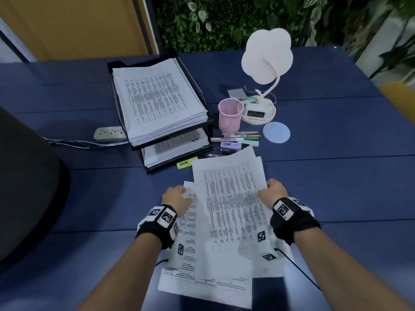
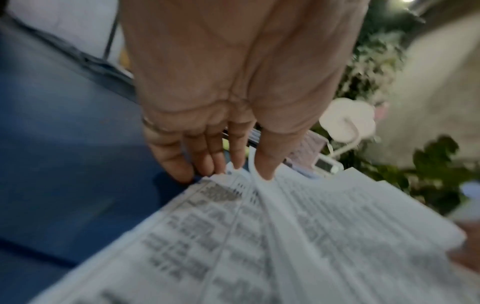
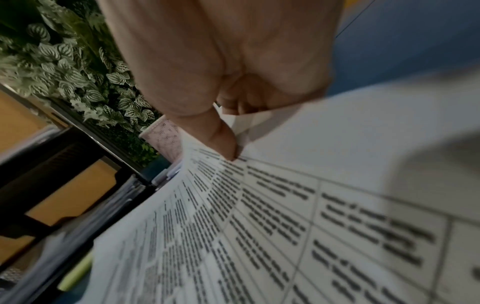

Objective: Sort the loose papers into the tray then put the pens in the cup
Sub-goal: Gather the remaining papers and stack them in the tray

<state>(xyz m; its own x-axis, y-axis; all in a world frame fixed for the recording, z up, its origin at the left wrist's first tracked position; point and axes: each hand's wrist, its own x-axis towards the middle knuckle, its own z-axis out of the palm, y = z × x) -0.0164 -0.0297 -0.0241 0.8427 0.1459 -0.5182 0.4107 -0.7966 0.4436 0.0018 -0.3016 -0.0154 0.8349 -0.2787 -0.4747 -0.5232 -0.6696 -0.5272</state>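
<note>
I have both hands on the loose papers point(image 1: 226, 205), a thin, limp sheaf of white printed sheets fanned unevenly on the blue table point(image 1: 336, 176). Its long axis runs from me toward the tray, tilted slightly to my right. My right hand point(image 1: 272, 193) pinches the sheaf's right edge, thumb point(image 3: 223, 139) on top and fingers curled beneath. My left hand point(image 1: 176, 198) nips the left edge, thumb point(image 2: 267, 158) on the print, fingers point(image 2: 179, 162) fairly straight along the margin. Just beyond my grip, past the sheaf's far edge, lie the pens point(image 1: 238, 139), slim plastic barrels lying crosswise, with a yellow highlighter point(image 1: 186, 163) beside the tray. Further out stands the pink mesh cup point(image 1: 230, 114), round and upright. Ahead of my left hand sits the black two-tier tray point(image 1: 116, 90), thick flat stacks in both tiers.
</note>
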